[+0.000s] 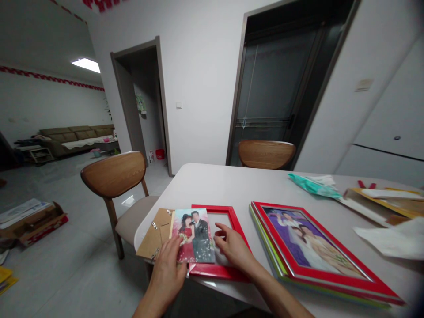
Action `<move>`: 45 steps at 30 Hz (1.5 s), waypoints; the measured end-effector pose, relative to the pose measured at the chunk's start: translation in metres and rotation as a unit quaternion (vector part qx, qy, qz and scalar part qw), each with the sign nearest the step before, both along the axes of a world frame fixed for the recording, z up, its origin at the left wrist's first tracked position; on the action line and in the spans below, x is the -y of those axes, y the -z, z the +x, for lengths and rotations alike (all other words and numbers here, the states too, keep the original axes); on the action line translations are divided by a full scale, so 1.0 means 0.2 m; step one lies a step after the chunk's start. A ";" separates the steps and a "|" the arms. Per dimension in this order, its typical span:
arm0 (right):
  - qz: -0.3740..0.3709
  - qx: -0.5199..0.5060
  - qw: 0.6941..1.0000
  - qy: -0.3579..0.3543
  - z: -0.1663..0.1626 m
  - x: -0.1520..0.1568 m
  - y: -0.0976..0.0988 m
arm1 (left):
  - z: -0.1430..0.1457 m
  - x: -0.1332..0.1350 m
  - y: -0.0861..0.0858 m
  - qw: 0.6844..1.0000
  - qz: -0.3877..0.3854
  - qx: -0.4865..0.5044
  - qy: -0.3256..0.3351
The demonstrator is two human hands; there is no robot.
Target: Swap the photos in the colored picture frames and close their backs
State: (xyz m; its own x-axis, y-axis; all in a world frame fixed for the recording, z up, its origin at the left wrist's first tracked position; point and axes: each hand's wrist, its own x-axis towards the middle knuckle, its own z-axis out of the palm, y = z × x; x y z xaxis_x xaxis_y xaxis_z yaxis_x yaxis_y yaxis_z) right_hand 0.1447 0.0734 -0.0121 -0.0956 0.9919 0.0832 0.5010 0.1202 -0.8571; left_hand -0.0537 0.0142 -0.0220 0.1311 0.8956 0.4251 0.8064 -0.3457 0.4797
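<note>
We have the photo print point(200, 234) near the front edge of the table point(225, 185), lying across the brown backing board point(145, 248) and the left side of the empty red frame point(215, 270), so it hides part of that frame's opening. Our left hand point(168, 265) lies over the print's lower left corner and the board; we cannot tell whether its thumb pinches the edge. Our right hand point(236, 249) is over the frame, index finger and thumb apart, holding nothing. Just beside our right forearm, a stack of frames topped by a red-edged framed picture point(318, 247) crowds that side. Beyond it lie green packaging point(314, 185), a yellow envelope point(404, 203) and crumpled white paper point(391, 240). One wooden chair point(114, 173) stands at the table's left, another chair point(266, 153) at its far side, and a cardboard box point(39, 225) sits on the floor.
</note>
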 end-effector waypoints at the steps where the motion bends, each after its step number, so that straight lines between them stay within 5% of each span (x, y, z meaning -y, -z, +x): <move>1: -0.031 -0.042 0.999 -0.004 -0.03 -0.01 0.01 | 0.01 0.00 0.01 1.000 -0.002 -0.014 0.015; 5: -0.114 -0.253 0.960 -0.045 -0.14 -0.03 0.01 | 0.05 -0.01 0.04 0.997 0.005 -0.061 0.042; 9: -0.078 -0.391 0.916 -0.051 -0.22 0.01 -0.11 | 0.07 -0.04 0.02 0.995 0.049 -0.062 0.058; 15: -0.039 -0.436 0.899 -0.020 -0.22 0.09 -0.28 | 0.13 -0.06 -0.15 0.982 0.088 0.167 0.024; 18: -0.099 -0.409 0.907 0.026 -0.19 0.09 -0.23 | 0.20 -0.03 -0.22 0.928 0.032 0.368 -0.042; 21: -0.162 -0.434 0.885 0.037 -0.16 0.09 -0.14 | 0.30 -0.01 -0.23 0.844 -0.035 0.535 -0.028; 25: -0.094 -0.483 0.869 0.056 -0.07 0.04 -0.11 | 0.36 -0.01 -0.16 0.793 -0.113 0.598 0.011; 28: -0.094 -0.420 0.899 0.087 0.04 -0.02 -0.11 | 0.31 -0.03 -0.13 0.813 -0.118 0.570 -0.025; 32: -0.086 -0.271 0.954 0.095 0.15 -0.08 -0.07 | 0.25 -0.03 -0.12 0.908 -0.135 0.395 -0.022; 35: -0.074 -0.227 0.967 0.087 0.16 -0.11 -0.03 | 0.26 0.00 -0.11 0.960 -0.149 0.239 0.008; 39: -0.063 -0.190 0.975 0.091 0.15 -0.15 0.01 | 0.28 0.02 -0.08 0.981 -0.146 0.126 0.031; 45: -0.034 -0.117 0.985 0.125 0.18 -0.18 0.00 | 0.26 0.02 -0.04 0.990 -0.107 0.081 0.051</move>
State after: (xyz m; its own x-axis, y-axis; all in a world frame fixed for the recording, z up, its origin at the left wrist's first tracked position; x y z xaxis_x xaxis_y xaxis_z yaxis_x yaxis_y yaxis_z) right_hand 0.1809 0.1100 -0.0115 0.1664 0.9860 0.0057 0.2953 -0.0444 -0.9544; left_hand -0.0018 0.0109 -0.0137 0.1711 0.9532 0.2493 0.6787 -0.2975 0.6715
